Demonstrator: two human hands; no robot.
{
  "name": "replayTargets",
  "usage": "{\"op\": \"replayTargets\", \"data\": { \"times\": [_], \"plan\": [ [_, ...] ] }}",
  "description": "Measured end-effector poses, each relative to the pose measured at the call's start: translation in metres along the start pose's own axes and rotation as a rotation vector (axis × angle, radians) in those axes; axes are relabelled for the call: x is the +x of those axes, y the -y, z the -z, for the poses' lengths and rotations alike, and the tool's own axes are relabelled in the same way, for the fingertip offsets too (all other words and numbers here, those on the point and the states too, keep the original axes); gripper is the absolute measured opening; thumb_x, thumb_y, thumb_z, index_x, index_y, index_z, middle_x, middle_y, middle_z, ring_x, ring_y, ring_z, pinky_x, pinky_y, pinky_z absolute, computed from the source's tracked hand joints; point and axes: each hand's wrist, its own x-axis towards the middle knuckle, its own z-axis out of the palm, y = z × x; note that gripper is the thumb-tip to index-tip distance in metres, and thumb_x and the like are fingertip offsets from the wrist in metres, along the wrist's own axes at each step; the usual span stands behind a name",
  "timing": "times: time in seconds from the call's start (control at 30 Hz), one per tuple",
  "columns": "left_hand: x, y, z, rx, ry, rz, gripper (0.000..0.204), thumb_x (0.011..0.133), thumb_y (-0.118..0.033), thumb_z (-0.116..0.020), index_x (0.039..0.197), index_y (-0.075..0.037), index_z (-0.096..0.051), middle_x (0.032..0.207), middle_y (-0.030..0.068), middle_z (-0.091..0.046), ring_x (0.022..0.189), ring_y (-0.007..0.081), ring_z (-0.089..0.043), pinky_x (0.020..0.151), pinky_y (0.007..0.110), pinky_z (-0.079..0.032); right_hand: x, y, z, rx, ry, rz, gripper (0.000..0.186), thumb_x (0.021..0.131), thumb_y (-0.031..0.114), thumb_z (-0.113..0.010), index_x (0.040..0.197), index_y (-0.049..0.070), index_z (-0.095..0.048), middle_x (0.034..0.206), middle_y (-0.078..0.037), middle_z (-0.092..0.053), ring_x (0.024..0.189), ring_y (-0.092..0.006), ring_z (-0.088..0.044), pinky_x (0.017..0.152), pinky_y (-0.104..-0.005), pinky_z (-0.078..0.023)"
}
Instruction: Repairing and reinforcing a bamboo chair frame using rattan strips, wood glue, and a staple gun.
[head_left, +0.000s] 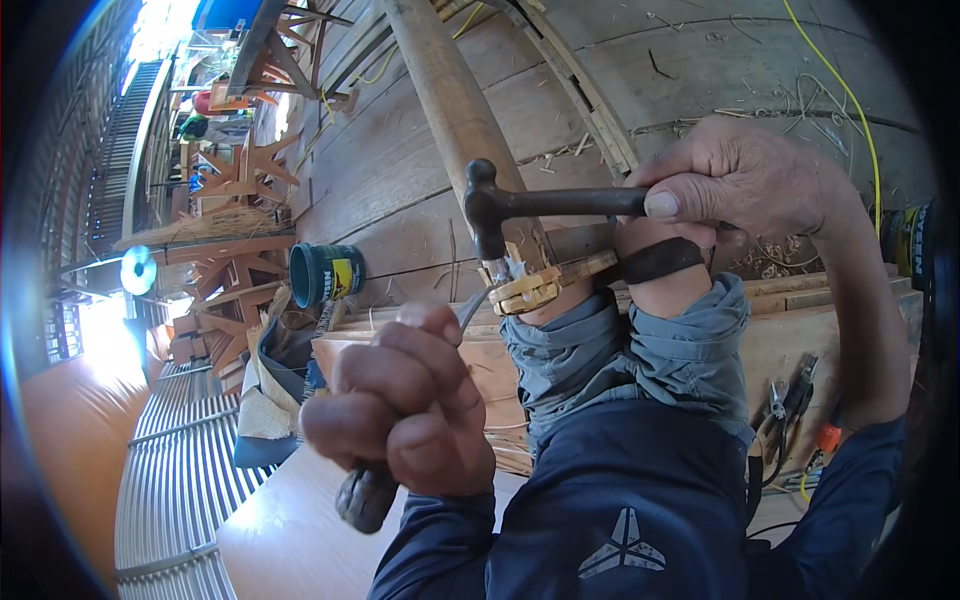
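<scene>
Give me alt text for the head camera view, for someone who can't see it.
Seen from above, a person's right hand holds a dark hammer over a bamboo strip resting on their knee, while the left hand clenches a tool with a dark handle. A wooden plank wall, a green can and pliers surround them.

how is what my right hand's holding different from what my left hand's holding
The right hand holds a dark hammer up by its handle, the whole head in view above a tan strip. The left hand is fisted around a grey tool, low and near the camera; only its rounded butt and a thin shaft show. Both are in a closed grip.
</scene>
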Motion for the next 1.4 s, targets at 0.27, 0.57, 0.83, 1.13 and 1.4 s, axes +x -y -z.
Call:
{"op": "replayTargets", "data": {
  "times": [0.27,0.57,0.83,1.13,1.4],
  "plan": [
    [-0.003,0.008,0.004,-0.025,0.075,0.030,0.021,0.090,-0.018,-0.050,0.077,-0.013,-0.033,0.065,-0.0005,-0.034,0.052,0.0079,-0.038,0.065,0.037,-0.043,0.001,0.011,-0.007,-0.152,-0.086,0.029,0.044,0.089,0.040,-0.056,0.102,-0.002,-0.062,0.051,0.002,-0.050,0.041,-0.0059,-0.047,0.037,-0.0208,-0.038],
    [-0.003,0.007,0.005,-0.036,0.082,0.048,0.024,0.090,-0.018,-0.051,0.076,-0.012,-0.033,0.065,-0.0004,-0.034,0.051,0.0079,-0.037,0.064,0.036,-0.043,-0.004,0.005,-0.012,-0.172,-0.067,0.000,0.042,0.090,0.037,-0.055,0.109,0.000,-0.061,0.052,0.003,-0.048,0.043,-0.0073,-0.048,0.038,-0.0220,-0.039],
    [-0.003,0.000,0.028,0.078,-0.108,0.033,0.030,0.073,-0.014,-0.072,0.077,-0.007,-0.044,0.070,0.0053,-0.048,0.053,0.0095,-0.046,0.057,0.024,-0.039,-0.027,-0.025,-0.003,0.055,-0.117,-0.040,0.047,0.088,0.042,-0.056,0.111,0.002,-0.062,0.052,0.003,-0.047,0.044,-0.0054,-0.044,0.039,-0.0214,-0.036],
    [-0.014,0.041,0.051,0.458,0.421,0.355,0.020,0.066,-0.001,-0.072,0.085,-0.003,-0.067,0.084,0.0062,-0.061,0.074,0.0129,-0.057,0.067,0.025,-0.045,-0.031,-0.037,-0.004,-0.114,-0.020,-0.067,0.042,0.089,0.043,-0.055,0.104,0.005,-0.066,0.052,0.003,-0.047,0.045,-0.0048,-0.045,0.041,-0.0207,-0.037],
    [0.000,0.046,0.053,0.386,0.532,0.416,0.018,0.066,0.001,-0.070,0.083,-0.004,-0.069,0.081,0.0071,-0.061,0.073,0.0154,-0.059,0.066,0.026,-0.046,-0.033,-0.043,-0.004,0.011,-0.067,-0.099,0.041,0.086,0.037,-0.060,0.106,0.002,-0.064,0.057,0.002,-0.052,0.047,-0.0040,-0.047,0.041,-0.0182,-0.036]
  ]
}}
